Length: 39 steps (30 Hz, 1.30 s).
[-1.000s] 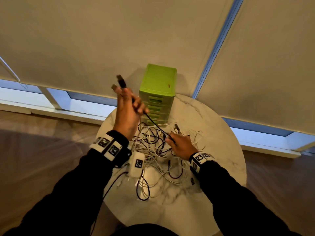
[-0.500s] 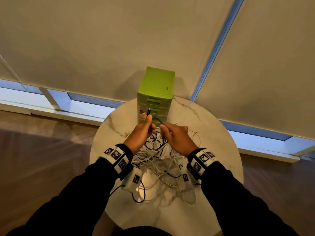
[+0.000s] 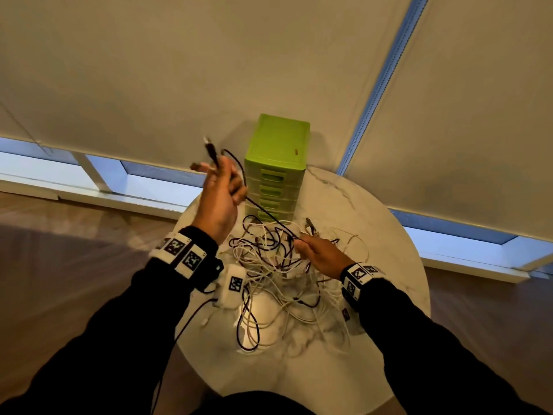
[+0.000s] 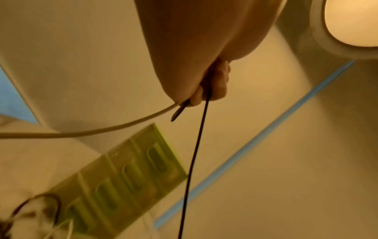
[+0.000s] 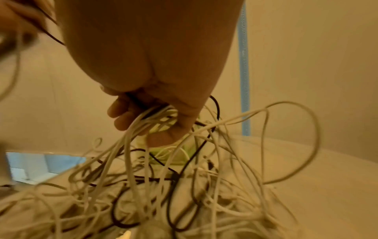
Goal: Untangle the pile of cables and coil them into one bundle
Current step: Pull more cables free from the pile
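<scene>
My left hand pinches the black cable plug-end up beside the green drawer unit, right hand fingers curl round strands in the pile on the counter: untangling, next draw it free.

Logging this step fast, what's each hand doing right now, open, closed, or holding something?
Left hand: raised, closed on the black cable near its plug end.
Right hand: low at the cable pile, closed on the same black cable plus some white strands.
</scene>
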{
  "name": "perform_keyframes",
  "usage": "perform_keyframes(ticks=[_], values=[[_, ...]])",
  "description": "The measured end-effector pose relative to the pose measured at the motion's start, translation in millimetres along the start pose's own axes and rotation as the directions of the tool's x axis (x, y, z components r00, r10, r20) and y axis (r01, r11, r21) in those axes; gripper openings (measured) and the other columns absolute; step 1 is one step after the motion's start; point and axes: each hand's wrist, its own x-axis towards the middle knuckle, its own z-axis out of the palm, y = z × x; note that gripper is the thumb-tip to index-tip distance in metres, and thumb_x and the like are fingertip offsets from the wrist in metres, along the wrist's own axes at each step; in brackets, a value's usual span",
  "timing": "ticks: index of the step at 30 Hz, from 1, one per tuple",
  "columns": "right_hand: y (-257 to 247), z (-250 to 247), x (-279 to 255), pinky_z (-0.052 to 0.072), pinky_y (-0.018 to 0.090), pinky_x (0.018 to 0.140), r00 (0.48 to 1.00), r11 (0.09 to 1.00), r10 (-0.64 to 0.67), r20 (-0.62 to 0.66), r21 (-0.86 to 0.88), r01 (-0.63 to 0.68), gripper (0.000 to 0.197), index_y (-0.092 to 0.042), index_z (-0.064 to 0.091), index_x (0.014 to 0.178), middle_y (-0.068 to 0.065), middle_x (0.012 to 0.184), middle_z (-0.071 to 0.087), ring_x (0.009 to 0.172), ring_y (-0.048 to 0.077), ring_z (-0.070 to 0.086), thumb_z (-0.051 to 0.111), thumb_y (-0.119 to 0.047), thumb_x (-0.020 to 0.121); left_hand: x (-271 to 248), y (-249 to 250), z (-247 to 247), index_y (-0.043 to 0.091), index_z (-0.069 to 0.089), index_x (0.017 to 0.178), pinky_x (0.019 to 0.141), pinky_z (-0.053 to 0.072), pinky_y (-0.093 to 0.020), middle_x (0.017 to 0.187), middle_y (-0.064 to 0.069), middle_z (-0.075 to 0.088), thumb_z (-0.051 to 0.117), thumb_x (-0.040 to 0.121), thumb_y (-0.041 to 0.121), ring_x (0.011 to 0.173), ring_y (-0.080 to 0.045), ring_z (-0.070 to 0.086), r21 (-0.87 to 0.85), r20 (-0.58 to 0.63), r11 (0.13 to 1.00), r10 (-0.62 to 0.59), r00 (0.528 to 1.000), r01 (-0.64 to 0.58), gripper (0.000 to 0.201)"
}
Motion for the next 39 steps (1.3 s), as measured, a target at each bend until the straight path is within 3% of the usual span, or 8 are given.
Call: perform_keyframes(ticks=[3,6,12,17,21,25,33,39], values=[[25.1,-11.2,-0.9,0.045,0.035,0.074,0.995,0.997,0.075,-0.071,-0.029,-0.077,0.029,-0.022,0.057,0.087,-0.01,0.078,0.059,0.072,0.006,0.056,0.04,-0.032,0.108,11.5,40.6,-11.8,0.023,0.042,0.081,0.049,0.017,-0.019,0.057,0.012,0.033,0.031,0.11,0.034,0.05,-0.003,0.023,-0.026,-0.077,0.994,0.108,0.991,-0.111,0.033],[16.9,-26.3,7.9,0.05,0.035,0.076,0.982,0.991,0.126,-0.144,-0.03,-0.131,0.03,-0.031,0.058,0.082,-0.006,0.074,0.066,0.072,0.012,0.063,0.043,-0.035,0.107,5.2,42.1,-22.7,0.023,0.045,0.081,0.053,0.03,-0.015,0.055,0.015,0.043,0.032,0.11,0.037,0.052,0.001,0.035,0.306,-0.033,0.947,0.112,0.993,-0.097,0.034],[-48.1,-36.7,23.5,0.05,0.032,0.077,0.983,0.998,-0.004,-0.183,-0.062,-0.007,0.031,-0.017,0.068,0.097,0.0,0.087,0.073,0.082,0.017,0.067,0.045,-0.035,0.106,-30.8,-18.9,-20.1,0.02,0.065,0.11,0.095,0.044,-0.036,0.107,-0.004,0.068,0.04,0.104,0.051,0.099,-0.015,0.058,0.764,0.116,0.64,-0.263,0.958,0.083,0.039],[-80.0,-28.6,9.5,0.047,0.023,0.068,0.978,0.983,-0.162,-0.135,-0.112,0.147,0.024,-0.018,0.07,0.104,-0.017,0.075,0.063,0.07,0.003,0.062,0.05,-0.032,0.105,-32.3,-42.0,-7.1,0.026,0.071,0.105,0.092,0.045,-0.037,0.099,0.003,0.069,0.042,0.098,0.065,0.094,-0.015,0.059,0.681,0.086,0.7,-0.366,0.926,0.214,0.049],[-80.0,-19.5,2.8,0.048,0.023,0.069,0.989,0.991,-0.129,-0.075,-0.025,0.128,0.026,-0.017,0.068,0.096,-0.014,0.074,0.063,0.069,-0.002,0.061,0.049,-0.032,0.106,-28.5,-48.1,1.6,0.028,0.065,0.085,0.082,0.042,-0.033,0.086,-0.002,0.06,0.048,0.102,0.05,0.085,-0.018,0.055,0.634,0.138,0.758,-0.303,0.943,0.151,0.032],[-53.5,-10.2,-4.2,0.057,0.036,0.063,0.977,0.975,0.194,0.088,0.091,-0.202,0.041,-0.011,0.065,0.096,-0.003,0.078,0.063,0.072,0.009,0.063,0.041,-0.043,0.106,-24.9,-39.6,2.7,0.031,0.058,0.072,0.076,0.037,-0.036,0.079,-0.005,0.047,0.046,0.1,0.054,0.079,-0.018,0.045,0.659,0.149,0.751,-0.182,0.972,0.039,0.038],[17.4,-19.2,-15.1,0.056,0.035,0.076,0.946,0.942,0.323,-0.037,0.109,-0.317,0.034,-0.016,0.068,0.093,-0.003,0.079,0.069,0.084,0.026,0.07,0.047,-0.041,0.104,8.7,28.6,-25.4,0.024,0.051,0.078,0.061,0.033,-0.02,0.067,0.008,0.04,0.039,0.109,0.037,0.058,-0.002,0.038,0.597,-0.104,0.799,0.163,0.981,-0.07,0.035],[4.1,-34.9,10.3,0.052,0.039,0.093,0.956,0.949,0.289,-0.06,-0.116,-0.294,0.033,-0.017,0.071,0.114,0.004,0.106,0.073,0.101,0.023,0.067,0.052,-0.041,0.102,3.1,38.4,-52.1,0.026,0.056,0.079,0.066,0.035,-0.026,0.071,0.008,0.045,0.042,0.107,0.039,0.066,-0.009,0.04,0.705,-0.049,0.703,0.179,0.983,-0.092,0.034]])
